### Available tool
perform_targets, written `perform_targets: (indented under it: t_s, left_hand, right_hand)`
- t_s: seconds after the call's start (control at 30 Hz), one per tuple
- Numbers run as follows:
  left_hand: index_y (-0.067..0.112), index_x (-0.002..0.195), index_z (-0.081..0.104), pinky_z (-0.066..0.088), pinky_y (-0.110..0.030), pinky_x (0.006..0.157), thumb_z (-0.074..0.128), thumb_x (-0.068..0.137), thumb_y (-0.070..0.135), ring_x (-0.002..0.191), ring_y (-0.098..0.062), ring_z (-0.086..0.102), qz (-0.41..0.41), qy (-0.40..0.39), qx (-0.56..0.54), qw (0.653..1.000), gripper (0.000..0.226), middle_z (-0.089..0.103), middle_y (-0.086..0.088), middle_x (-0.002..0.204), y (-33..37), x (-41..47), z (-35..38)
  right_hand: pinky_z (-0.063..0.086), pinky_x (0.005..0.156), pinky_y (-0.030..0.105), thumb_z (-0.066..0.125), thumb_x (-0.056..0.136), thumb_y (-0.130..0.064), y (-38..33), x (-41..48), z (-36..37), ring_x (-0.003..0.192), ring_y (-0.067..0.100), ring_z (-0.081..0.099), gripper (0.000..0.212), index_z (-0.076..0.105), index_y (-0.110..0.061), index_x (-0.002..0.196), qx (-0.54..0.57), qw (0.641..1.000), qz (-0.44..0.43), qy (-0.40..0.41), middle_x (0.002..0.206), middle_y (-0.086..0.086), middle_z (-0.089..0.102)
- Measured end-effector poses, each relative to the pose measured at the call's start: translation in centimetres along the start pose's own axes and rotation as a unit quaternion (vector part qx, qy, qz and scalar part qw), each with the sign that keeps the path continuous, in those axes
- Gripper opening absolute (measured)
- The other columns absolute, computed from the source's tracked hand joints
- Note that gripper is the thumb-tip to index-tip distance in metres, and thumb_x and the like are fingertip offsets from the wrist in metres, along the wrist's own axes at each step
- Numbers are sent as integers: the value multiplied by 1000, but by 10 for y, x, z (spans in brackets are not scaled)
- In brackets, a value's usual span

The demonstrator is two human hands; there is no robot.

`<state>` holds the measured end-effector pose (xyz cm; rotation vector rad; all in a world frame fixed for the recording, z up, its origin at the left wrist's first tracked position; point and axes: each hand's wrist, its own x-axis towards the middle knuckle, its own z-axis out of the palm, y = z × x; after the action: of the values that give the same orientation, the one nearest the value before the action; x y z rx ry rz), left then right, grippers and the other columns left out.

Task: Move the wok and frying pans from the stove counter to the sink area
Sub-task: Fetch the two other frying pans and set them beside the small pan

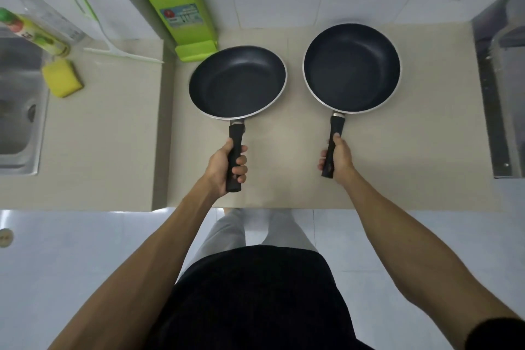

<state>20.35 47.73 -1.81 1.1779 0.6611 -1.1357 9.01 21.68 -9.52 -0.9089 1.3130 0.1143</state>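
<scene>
**Two pans in my grip over the beige counter**

The long beige stone counter [397, 167] fills the middle of my view, with a step down on its left side towards the stainless steel sink [17, 111], which the left edge cuts off. At far right a steel appliance [505, 88] is blurred and also cropped; I cannot tell what it is.

The dark non-stick frying pan with a silver rim on the left [237, 82] sits forward of my left hand [227, 166], which is closed around its black handle, fingers wrapped over the right side. Whether the pan rests on the counter or is slightly lifted is hard to judge. The matching deeper dark pan on the right [351, 67] lies beyond my right hand [338, 158], which is closed on its black handle with the thumb laid along the top.

Far left of the pans stands a lime green plastic knife block [181, 20], its top knife handle cut off. Near the sink lie a yellow sponge [62, 78] and a tipped green-capped bottle [31, 33], its label unreadable.
</scene>
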Motion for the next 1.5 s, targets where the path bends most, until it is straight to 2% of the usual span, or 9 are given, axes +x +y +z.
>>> perform_targets:
  t_s: [0.1,0.23,0.53,0.9,1.03,1.2,1.37,1.5]
  left_hand:
    - [17,84,48,27,-16,33,32,106,51,30,-8,28,3,26,11,1000,44,35,7,50,2,-1,7]
    - [18,79,44,25,-16,33,33,105,49,32,-8,27,-12,59,51,997,42,33,6,50,5,-2,9]
    - [18,77,42,23,-15,31,31,106,47,30,-7,24,28,80,55,995,42,31,7,47,2,-6,22]
    - [18,79,44,24,-17,34,30,106,47,32,-9,23,133,29,62,989,42,31,7,48,-3,-60,-8]
    - [18,79,44,25,-17,32,31,105,48,31,-9,25,160,12,65,985,42,32,7,47,-11,-86,-50]
    - [18,76,46,26,-17,33,31,105,52,32,-10,25,196,22,67,978,47,32,5,49,-23,-129,-136]
    - [18,79,46,28,-19,33,33,104,52,33,-10,27,223,58,50,972,44,34,6,49,-53,-177,-245]
    - [16,81,47,30,-20,34,33,105,52,34,-11,29,234,106,24,966,45,37,5,49,-77,-218,-332]
  right_hand:
    - [37,46,26,40,103,-49,-4,6,-4,46,20,41,37,48,-18,83,31,998,32,-41,64,6,46]
    - [32,38,18,40,99,-47,-12,6,-8,35,16,37,37,45,-20,74,47,997,12,-64,50,-2,45]
    - [26,36,19,37,99,-43,-17,-16,-5,34,12,29,35,42,-20,74,54,996,-28,-70,48,-5,38]
    - [26,37,20,39,99,-44,-14,-88,-4,33,14,30,37,45,-18,73,37,990,-115,-71,47,-3,40]
    - [25,38,21,39,98,-45,8,-120,24,34,14,29,36,44,-19,73,31,988,-133,-76,48,-3,40]
    - [23,39,20,40,97,-45,56,-161,71,34,13,28,35,45,-20,73,10,984,-149,-94,47,-4,39]
    - [22,40,20,41,94,-45,130,-198,129,34,13,28,33,45,-21,72,-31,978,-159,-132,47,-4,39]
    - [24,38,17,40,97,-46,178,-231,184,32,11,27,36,45,-20,72,-88,972,-133,-175,46,-5,38]
